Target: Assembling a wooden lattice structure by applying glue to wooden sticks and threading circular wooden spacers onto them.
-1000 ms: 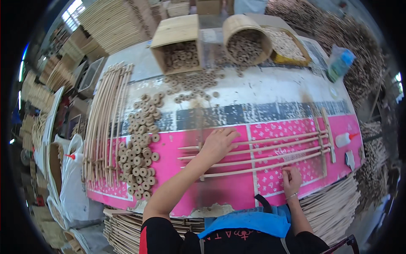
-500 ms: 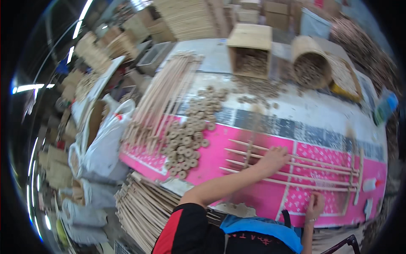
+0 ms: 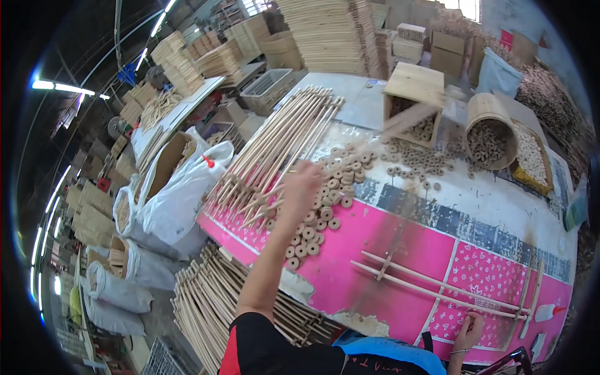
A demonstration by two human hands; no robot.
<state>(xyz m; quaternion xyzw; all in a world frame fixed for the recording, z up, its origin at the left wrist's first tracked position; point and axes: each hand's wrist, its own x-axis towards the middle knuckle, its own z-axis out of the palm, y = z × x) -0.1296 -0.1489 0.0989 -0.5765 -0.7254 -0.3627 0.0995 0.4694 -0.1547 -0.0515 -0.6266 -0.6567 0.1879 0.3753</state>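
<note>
Rods (image 3: 437,294) lie across slats (image 3: 386,265) at right, presumably for alignment.
Left hand (image 3: 302,187) overlaps rings (image 3: 309,233) (blurred; cannot tell its grip); right hand (image 3: 469,331) curls near the rods, contents hidden.

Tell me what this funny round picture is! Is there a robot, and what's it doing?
No robot here: just a person with two bare hands. The camera sits on the person's head, looking down; its wide, bendy lens makes that round shape.

On the partly pink table lie a bundle of wooden sticks, a heap of little rings and two long sticks side by side. Further back, a wooden box and a round tub hold more rings.

The left hand is blurry, over the heap beside the bundle. A blurry pale streak reaches away from it, maybe something it holds, but I can't be sure. The right hand has curled fingers, near the two long sticks.
</note>
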